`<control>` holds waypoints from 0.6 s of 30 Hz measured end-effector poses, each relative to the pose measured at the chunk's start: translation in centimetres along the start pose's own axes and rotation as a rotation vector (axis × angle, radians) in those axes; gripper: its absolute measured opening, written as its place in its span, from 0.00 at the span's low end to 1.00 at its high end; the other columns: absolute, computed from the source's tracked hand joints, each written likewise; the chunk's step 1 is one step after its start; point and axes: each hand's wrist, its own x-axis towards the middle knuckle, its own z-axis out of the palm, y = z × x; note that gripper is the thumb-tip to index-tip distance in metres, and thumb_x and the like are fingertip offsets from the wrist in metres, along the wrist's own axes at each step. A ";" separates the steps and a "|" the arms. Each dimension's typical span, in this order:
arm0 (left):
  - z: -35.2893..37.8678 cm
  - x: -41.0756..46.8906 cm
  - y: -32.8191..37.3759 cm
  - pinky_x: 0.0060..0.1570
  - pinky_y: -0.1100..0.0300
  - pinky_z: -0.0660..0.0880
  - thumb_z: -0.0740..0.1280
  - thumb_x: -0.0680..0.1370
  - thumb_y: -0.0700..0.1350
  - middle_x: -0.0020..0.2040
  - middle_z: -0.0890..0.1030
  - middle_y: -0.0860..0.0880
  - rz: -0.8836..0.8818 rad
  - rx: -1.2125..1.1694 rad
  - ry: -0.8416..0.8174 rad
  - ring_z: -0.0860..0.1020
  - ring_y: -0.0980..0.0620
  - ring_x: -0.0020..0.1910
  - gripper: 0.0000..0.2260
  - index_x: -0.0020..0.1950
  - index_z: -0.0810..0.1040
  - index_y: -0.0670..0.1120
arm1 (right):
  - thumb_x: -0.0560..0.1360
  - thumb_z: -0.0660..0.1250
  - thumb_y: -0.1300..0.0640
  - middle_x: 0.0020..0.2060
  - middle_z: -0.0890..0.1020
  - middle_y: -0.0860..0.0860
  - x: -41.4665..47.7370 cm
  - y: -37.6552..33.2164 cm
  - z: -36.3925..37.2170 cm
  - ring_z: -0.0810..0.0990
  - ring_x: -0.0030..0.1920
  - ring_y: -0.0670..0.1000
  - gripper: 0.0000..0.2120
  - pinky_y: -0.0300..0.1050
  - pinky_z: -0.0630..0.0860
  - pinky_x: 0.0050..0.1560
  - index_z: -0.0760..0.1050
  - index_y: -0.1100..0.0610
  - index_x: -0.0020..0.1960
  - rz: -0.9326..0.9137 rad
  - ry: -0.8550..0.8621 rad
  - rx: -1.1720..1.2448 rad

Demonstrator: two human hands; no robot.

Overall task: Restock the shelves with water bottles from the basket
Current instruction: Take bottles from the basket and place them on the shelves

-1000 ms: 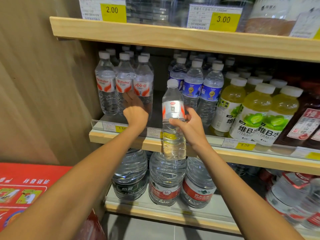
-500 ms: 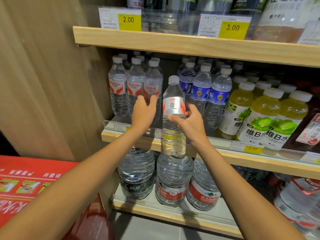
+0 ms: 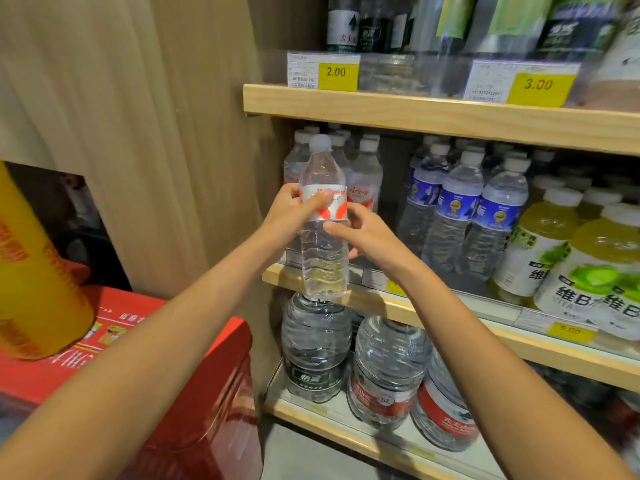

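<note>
- Between the two hands, a clear water bottle stands upright in the air, its white cap on top and a red-and-white label round its middle.
- The left hand grips the bottle at the label, with the thumb lying across the front and the fingers wrapped behind.
- The right hand grips it from the other side, just under the label, with the thumb on the front and the fingers curled round the far side.
- The bottle's base is in front of the edge of the middle shelf, at that shelf's left end; whether the two touch cannot be told.
- Straight behind the hands, a row of matching red-labelled bottles fills the left end of that shelf.
- To the right of the right hand stand blue-labelled bottles, and further right yellow-green drinks with white caps.
- Above the hands, the upper shelf carries yellow price tags reading 2.00 and 3.00, with blurred dark bottles behind them.
- Below the hands, big water jugs sit side by side on the bottom shelf.
- Left of the left forearm, a wood-grain panel closes off the side of the shelving.
- Lower left of that arm, a red box bears a yellow bundle with red print.
</note>
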 end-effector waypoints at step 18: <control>-4.2 3.8 -0.9 0.45 0.74 0.74 0.67 0.78 0.43 0.60 0.77 0.47 0.279 0.265 0.058 0.76 0.54 0.57 0.18 0.65 0.69 0.40 | 0.70 0.74 0.51 0.46 0.82 0.48 6.7 -1.0 4.3 0.81 0.47 0.46 0.17 0.48 0.79 0.53 0.77 0.56 0.55 -0.106 0.277 -0.042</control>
